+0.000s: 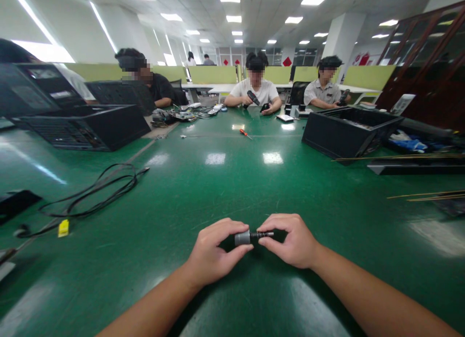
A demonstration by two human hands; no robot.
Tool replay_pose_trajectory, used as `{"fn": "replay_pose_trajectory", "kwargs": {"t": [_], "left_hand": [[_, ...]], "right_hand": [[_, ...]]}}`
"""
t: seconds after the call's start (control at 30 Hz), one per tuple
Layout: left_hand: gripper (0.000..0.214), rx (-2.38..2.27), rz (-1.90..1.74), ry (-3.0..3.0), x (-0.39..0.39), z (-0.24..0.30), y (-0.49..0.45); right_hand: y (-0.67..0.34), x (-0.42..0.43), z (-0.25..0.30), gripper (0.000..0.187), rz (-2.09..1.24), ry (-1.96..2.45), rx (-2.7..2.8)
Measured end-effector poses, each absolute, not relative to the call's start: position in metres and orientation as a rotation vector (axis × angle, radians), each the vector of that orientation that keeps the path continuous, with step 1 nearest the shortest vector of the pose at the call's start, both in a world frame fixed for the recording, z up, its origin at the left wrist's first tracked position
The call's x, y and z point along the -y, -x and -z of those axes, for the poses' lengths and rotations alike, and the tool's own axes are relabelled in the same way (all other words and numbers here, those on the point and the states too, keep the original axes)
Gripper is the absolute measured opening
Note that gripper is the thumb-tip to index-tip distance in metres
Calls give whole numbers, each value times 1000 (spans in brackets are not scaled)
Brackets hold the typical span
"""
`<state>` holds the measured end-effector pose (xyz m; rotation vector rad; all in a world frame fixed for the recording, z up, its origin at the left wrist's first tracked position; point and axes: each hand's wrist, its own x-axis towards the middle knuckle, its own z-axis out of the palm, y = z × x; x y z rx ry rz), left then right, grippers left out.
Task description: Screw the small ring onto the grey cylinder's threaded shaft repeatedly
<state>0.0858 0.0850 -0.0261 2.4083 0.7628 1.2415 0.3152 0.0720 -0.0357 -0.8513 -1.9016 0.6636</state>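
Just above the green table, my left hand (217, 250) is closed around a small grey cylinder (242, 237), thumb below and fingers on top. A thin dark shaft with what looks like a coiled spring (262, 235) extends rightward from the cylinder and ends in a bright metal tip. The thumb and fingertips of my right hand (293, 241) close around that shaft. The part lies roughly level between both hands. Its exact kind cannot be made out.
The green table (218, 182) spreads around my hands. Black cables (98, 191) lie left. An orange screwdriver (244, 132) rests farther off. Black computer cases (87, 126) stand left, and another open case (341, 133) stands right. Across the table, a person (254, 87) holds a power drill.
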Motion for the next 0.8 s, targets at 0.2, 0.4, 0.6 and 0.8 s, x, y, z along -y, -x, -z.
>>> {"fn": "replay_pose_trajectory", "kwargs": {"t": [0.2,0.4,0.6,0.8], "left_hand": [[27,-757,-1241,-2401,-85,28,-85],[26,-775,-1239,-2410,-85,26,-85],[24,-776,-1228,-2407,-85,25,-86],[27,-761,-1234,-2403,-85,25,-86]], "right_hand": [[-316,-72,36,12,-667,864,1896],[-316,-72,35,11,-657,860,1911],[-317,-72,34,9,-652,855,1912],[-316,-71,32,7,-662,867,1905]]}}
